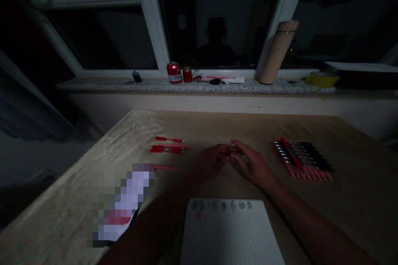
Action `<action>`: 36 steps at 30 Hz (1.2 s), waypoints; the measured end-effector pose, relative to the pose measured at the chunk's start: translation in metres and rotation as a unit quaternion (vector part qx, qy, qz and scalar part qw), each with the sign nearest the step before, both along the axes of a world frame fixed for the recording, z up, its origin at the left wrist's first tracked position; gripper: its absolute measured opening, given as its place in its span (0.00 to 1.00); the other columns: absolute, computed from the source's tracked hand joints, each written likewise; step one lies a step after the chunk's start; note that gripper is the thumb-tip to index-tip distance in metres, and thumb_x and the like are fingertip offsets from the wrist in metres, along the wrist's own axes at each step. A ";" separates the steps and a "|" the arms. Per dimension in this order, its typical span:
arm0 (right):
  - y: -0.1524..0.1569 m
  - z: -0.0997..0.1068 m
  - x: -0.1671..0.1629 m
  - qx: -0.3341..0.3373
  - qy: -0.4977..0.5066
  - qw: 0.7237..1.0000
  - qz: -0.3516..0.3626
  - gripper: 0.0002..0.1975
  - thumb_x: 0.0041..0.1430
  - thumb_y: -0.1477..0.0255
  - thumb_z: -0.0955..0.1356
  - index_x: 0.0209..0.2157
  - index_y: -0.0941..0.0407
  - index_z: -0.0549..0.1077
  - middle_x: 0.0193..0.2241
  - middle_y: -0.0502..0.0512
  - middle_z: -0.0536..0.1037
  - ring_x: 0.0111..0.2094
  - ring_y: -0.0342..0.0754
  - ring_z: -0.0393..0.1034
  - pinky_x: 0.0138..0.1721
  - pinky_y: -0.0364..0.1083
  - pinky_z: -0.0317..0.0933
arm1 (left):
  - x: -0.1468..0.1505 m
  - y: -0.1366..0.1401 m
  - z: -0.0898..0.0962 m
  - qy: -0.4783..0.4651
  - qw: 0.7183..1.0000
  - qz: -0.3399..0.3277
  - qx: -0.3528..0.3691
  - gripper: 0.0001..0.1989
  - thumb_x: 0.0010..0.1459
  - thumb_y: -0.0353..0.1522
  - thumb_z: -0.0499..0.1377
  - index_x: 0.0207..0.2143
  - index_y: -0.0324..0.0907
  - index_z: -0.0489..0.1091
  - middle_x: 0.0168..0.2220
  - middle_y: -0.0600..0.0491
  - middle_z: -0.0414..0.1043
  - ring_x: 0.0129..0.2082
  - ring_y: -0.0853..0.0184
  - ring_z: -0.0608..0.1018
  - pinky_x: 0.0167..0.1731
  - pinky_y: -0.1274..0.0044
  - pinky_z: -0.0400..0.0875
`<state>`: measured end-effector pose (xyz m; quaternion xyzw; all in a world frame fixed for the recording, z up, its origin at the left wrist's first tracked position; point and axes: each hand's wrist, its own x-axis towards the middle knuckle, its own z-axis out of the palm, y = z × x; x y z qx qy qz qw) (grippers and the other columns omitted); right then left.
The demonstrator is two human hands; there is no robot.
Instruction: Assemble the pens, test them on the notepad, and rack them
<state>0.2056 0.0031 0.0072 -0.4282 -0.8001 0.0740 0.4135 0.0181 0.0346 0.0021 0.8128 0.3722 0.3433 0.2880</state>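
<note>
Fingers of the left hand (213,160) and right hand (253,163) are pinching narrowly together. Table (214,127) is spanning beneath; notebook (230,232) is lying on the near side; pen row (306,161) is resting right, red pens (168,149) left. Small red piece (229,153), shape unclear, is sitting between both hands. Possible failure: piece slipping and rolling away, from loose pinch or dim light.

On the pale band of the red cylindrical metal can (174,73) we make out a capital "B" with further letters too small to read, and on the white ruled paper pad (230,236), small hand-drawn dark marks (223,205) above one red mark (198,215).
</note>
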 end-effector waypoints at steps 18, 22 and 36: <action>0.022 -0.010 0.017 -0.062 -0.188 0.980 -0.025 0.11 0.59 0.73 0.63 0.40 0.56 0.75 0.36 0.57 0.77 0.39 0.51 0.68 0.43 0.52 0.59 | -0.001 -0.001 0.009 -0.039 0.996 0.071 -0.032 0.12 0.50 0.33 0.59 0.39 0.39 0.69 0.28 0.55 0.74 0.25 0.75 0.72 0.27 0.83 0.66; 0.019 -0.006 0.016 -0.061 -0.168 0.984 -0.020 0.13 0.60 0.73 0.62 0.44 0.57 0.73 0.37 0.59 0.75 0.40 0.52 0.67 0.44 0.53 0.60 | -0.001 -0.002 0.010 -0.041 0.996 0.074 -0.036 0.11 0.50 0.33 0.59 0.37 0.39 0.69 0.27 0.56 0.73 0.23 0.76 0.71 0.25 0.84 0.64; 0.013 0.004 0.012 -0.047 -0.078 0.996 0.001 0.13 0.62 0.73 0.59 0.44 0.56 0.71 0.38 0.60 0.74 0.40 0.51 0.68 0.44 0.52 0.63 | -0.002 -0.002 0.008 -0.049 0.995 0.066 -0.052 0.07 0.47 0.31 0.58 0.31 0.40 0.65 0.20 0.61 0.64 0.19 0.77 0.65 0.21 0.84 0.57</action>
